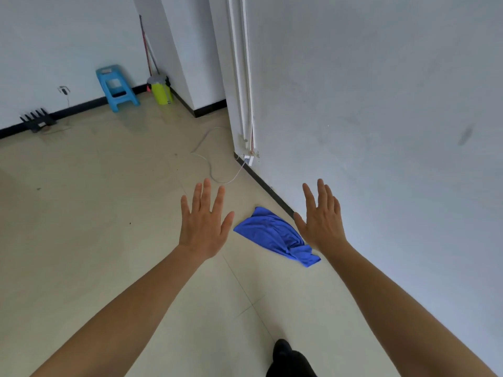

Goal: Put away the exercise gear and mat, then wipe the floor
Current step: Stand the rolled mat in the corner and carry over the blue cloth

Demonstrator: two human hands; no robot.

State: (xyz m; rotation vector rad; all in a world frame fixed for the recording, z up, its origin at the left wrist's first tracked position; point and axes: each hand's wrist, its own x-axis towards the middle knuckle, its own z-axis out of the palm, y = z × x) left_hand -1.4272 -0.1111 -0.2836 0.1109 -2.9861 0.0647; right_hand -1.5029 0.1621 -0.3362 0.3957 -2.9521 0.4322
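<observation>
A crumpled blue cloth (pixel 275 235) lies on the beige tiled floor (pixel 109 240) close to the black skirting of the white wall on the right. My left hand (pixel 204 224) is stretched out flat with fingers spread, just left of the cloth and holding nothing. My right hand (pixel 321 217) is also flat and spread, just right of the cloth's far end, in front of the wall. Both hands hover above the floor, apart from the cloth. No mat or exercise gear shows in view.
A blue plastic stool (pixel 117 87) and a yellow-green bin (pixel 161 91) with broom handles stand by the far wall. A black router (pixel 36 119) sits at the left skirting. A thin cable (pixel 209 164) loops across the floor. My dark shoe (pixel 285 357) shows at the bottom.
</observation>
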